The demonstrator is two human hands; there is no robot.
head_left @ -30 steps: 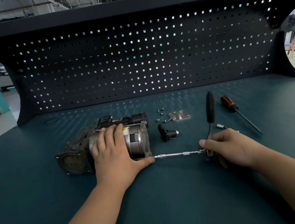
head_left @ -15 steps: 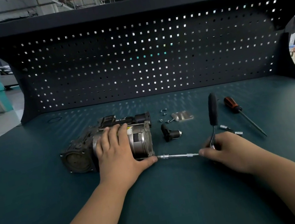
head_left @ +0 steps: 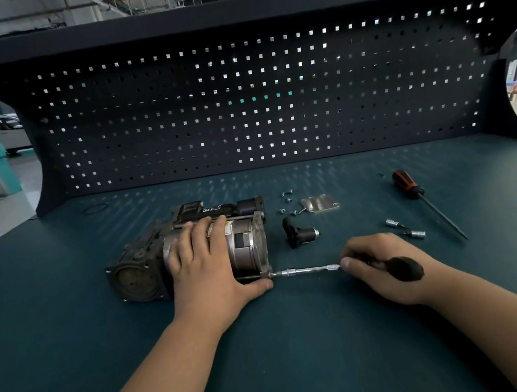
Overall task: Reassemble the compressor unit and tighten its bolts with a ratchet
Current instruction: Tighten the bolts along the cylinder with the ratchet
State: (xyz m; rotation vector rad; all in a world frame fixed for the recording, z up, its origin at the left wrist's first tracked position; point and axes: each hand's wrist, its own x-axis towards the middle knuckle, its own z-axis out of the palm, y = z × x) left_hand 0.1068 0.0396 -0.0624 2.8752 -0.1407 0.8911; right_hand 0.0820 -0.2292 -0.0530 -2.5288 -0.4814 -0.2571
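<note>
While the left hand [head_left: 205,273] lies palm-down on it, the compressor unit [head_left: 134,278] sits on its side on the table [head_left: 278,363], long axis left-right, with the round end plate left and the flanged motor end right. The left fingers [head_left: 204,235] are draped fairly straight over the motor housing, pressing rather than wrapping, and the thumb runs along the unit's near lower edge to the flange corner.

At that near-right corner a bolt [head_left: 271,275] seems to sit, too small to be sure. The ratchet [head_left: 402,269] meets it through its extension bar [head_left: 307,270], which runs straight out to the right, in line with the unit's long axis and low over the table. The right hand [head_left: 388,263] is at the bar's outer end, right of the unit. Its fingers [head_left: 350,261] are closed round the ratchet head, and the black handle is blurred, pointing back toward the person.

Judgement: this bolt is being tightened. The swing has to turn about the bar's axis, so the right hand works and the left only steadies. If the bar tilts off that axis, the socket could slip.

Behind and right of the unit lie loose screws [head_left: 287,201] and a small metal plate [head_left: 320,203], with a black fitting [head_left: 298,235] just right of the flange — so reassembly looks unfinished. Further right of the unit are two sockets [head_left: 395,224], then a screwdriver [head_left: 422,199], both untouched.
</note>
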